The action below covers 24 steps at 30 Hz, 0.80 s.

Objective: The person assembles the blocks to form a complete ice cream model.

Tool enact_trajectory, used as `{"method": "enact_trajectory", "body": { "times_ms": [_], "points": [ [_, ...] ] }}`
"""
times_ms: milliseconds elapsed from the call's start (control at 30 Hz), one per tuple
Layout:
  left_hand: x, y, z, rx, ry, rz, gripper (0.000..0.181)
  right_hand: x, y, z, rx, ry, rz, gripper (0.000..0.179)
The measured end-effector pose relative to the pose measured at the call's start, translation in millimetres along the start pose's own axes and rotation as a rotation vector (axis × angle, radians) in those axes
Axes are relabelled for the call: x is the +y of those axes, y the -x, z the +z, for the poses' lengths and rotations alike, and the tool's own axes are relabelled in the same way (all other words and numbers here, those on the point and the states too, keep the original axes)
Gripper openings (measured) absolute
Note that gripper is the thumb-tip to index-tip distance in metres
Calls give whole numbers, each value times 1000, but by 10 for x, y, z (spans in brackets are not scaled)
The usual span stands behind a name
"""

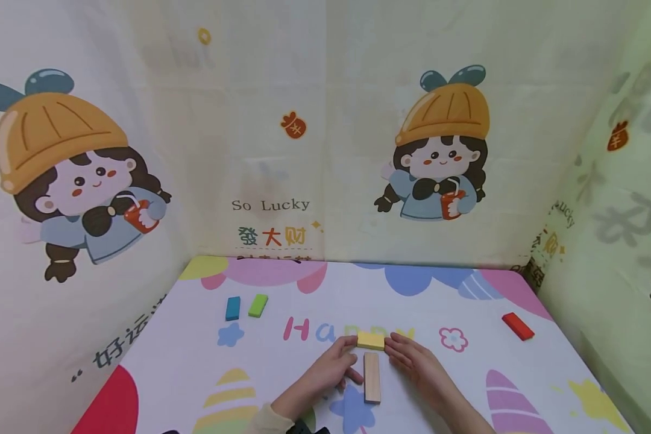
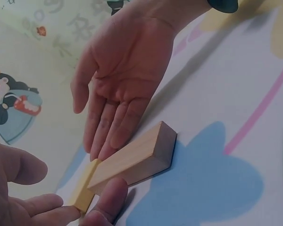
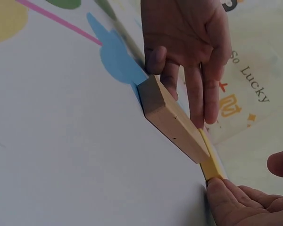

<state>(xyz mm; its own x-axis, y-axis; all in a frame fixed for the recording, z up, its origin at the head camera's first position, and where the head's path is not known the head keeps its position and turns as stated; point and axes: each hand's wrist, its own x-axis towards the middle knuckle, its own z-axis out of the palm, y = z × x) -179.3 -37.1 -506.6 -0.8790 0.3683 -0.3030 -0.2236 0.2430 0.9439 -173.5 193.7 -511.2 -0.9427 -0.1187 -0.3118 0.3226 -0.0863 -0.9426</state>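
Yellow block point(image 1: 371, 340) appears placed past wooden block point(image 1: 372, 378); our straight-fingered left hand point(image 1: 331, 369) and right hand point(image 1: 419, 361) touch the yellow ends. 3 coloured blocks point(image 1: 518, 326) seem unused.

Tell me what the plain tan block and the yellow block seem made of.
Plain tan block: apparently bare wood, matte, judging by its tan colour, faint grain and small dark specks.
Yellow block: possibly painted wood, smooth, even colour; no grain shows, so plastic is possible.

Bare hands point(image 1: 328, 369); cream left sleeve point(image 1: 270, 420); black piece point(image 1: 299, 427) beside it; dark rounded band point(image 2: 224, 4) on right wrist.
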Motion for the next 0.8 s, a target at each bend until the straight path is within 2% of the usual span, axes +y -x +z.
{"method": "enact_trajectory", "body": {
  "times_ms": [167,333,500,633,700,800],
  "points": [
    [-38,56,34,7,-31,-18,48,43,39,-33,-27,-4,17,69],
    [-75,97,55,-4,-22,-9,46,80,84,-70,-59,-14,14,70],
    [-58,129,47,-22,-27,-36,47,79,130,-79,-95,-11,14,72],
    [-37,137,54,-9,-63,-35,49,82,134,-95,-121,-11,6,74],
    [-37,143,57,3,-128,-7,54,86,134,-119,-126,3,-3,75],
    [-55,154,51,27,-288,112,69,90,145,-182,-116,41,0,74]
  ]
}}
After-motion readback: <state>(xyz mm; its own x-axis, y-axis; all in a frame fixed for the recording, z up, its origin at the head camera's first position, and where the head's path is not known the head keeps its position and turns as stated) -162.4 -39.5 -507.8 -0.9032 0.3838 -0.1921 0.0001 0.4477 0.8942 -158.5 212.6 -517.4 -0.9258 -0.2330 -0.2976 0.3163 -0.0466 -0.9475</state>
